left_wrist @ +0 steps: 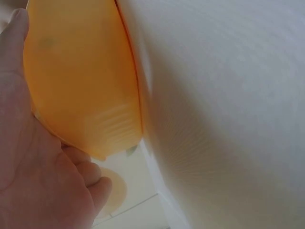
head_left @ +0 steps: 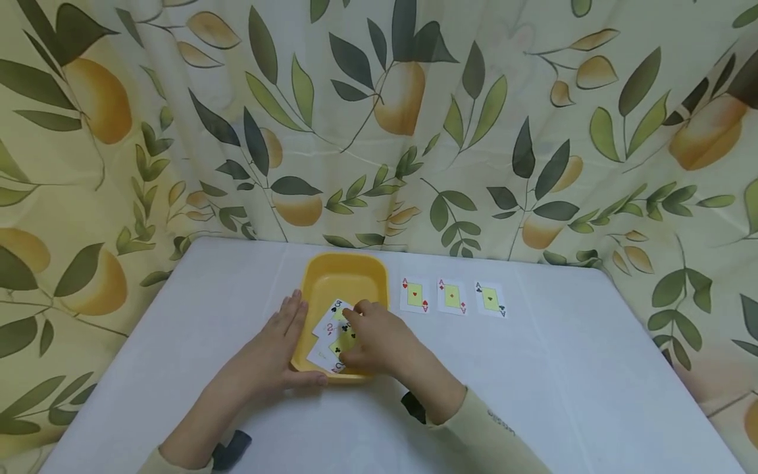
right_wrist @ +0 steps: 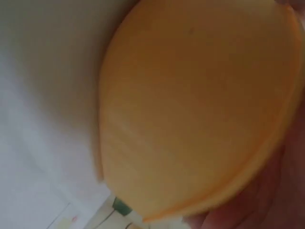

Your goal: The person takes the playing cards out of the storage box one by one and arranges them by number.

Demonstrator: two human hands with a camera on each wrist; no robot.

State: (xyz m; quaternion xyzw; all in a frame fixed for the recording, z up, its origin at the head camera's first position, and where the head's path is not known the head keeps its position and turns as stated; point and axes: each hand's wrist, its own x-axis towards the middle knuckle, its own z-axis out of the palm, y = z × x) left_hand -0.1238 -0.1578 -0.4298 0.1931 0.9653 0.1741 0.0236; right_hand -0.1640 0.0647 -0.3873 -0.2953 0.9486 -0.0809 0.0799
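Note:
A yellow plastic tray (head_left: pixel 346 284) stands on the table with several overlapping playing cards (head_left: pixel 322 355) in its near half. My left hand (head_left: pixel 275 349) lies along the tray's left side, fingers straight, thumb at the near edge. In the left wrist view that hand (left_wrist: pixel 43 167) touches the tray's outer wall (left_wrist: pixel 81 71). Reaching over the right rim, my right hand (head_left: pixel 379 339) has index finger and thumb bent about a playing card (head_left: pixel 345 339) in the pile. The right wrist view shows mainly the tray wall (right_wrist: pixel 190 109); the fingertips are hidden there.
Right of the tray, three face-up aces lie in a row: an ace of hearts (head_left: pixel 414 295), an ace of diamonds (head_left: pixel 452 297) and a black ace (head_left: pixel 491 299). A white cloth covers the table (head_left: pixel 562 368). Behind it hangs a fruit-patterned curtain (head_left: pixel 367 151).

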